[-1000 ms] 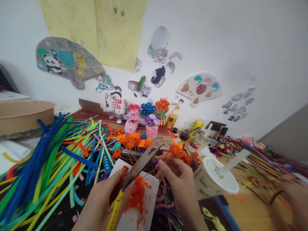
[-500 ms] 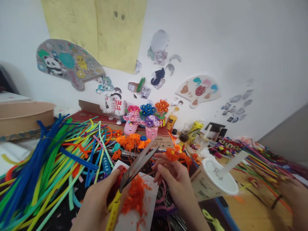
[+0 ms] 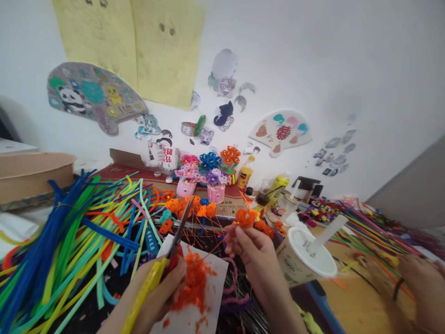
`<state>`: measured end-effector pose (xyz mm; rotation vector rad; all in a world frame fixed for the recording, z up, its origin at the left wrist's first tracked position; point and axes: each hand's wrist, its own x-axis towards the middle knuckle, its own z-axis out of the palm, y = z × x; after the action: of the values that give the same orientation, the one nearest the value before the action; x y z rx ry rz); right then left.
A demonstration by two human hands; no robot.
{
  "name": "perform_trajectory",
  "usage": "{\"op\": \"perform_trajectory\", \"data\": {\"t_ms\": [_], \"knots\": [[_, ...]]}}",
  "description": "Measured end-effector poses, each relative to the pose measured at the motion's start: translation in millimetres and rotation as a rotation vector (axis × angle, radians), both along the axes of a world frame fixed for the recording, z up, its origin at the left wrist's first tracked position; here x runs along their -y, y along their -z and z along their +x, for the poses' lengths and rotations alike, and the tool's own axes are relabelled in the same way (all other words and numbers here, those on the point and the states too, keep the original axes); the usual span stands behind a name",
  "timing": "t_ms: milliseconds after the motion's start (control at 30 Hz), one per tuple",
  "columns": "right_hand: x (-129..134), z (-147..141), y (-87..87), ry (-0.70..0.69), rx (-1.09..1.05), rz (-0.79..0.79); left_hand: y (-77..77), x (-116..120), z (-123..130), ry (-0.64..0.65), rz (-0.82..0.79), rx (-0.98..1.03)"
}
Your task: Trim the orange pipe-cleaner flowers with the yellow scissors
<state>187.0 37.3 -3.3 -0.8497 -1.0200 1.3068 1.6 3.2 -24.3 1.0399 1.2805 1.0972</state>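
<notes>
My left hand is wrapped round yellow-and-red scissors, their blades together and pointing up and away. Between the fingers of my right hand is an orange fuzzy flower, its thin stem running left. Beneath my hands, a pile of orange fuzz clippings lies on a white sheet. More orange flowers on thin stems rest just beyond the sheet.
Coloured pipe cleaners cover the left side. A lidded cup with a straw stands right of my right hand. Small flower pots and bottles stand behind. Another person's hand is at the far right.
The scissors have closed and turned more upright, drawing back from my right hand. My right hand still holds the orange flower. The whole view has shifted slightly.
</notes>
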Motion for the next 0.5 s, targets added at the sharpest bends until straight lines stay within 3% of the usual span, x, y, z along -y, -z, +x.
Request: {"op": "perform_trajectory", "data": {"t_ms": [167, 367, 500], "knots": [[-1.3, 2.0, -1.8, 0.103, -0.103, 0.013, -15.1, 4.3, -5.7, 0.033, -0.1, 0.121], [-0.8, 5.2, -2.6, 0.004, -0.023, 0.049, -14.0, 5.9, -13.8, 0.177, -0.074, 0.194], [0.1, 11.6, -5.2, 0.016, 0.122, 0.107, -14.7, 5.0, -24.2, 0.258, -0.116, 0.267]]}}
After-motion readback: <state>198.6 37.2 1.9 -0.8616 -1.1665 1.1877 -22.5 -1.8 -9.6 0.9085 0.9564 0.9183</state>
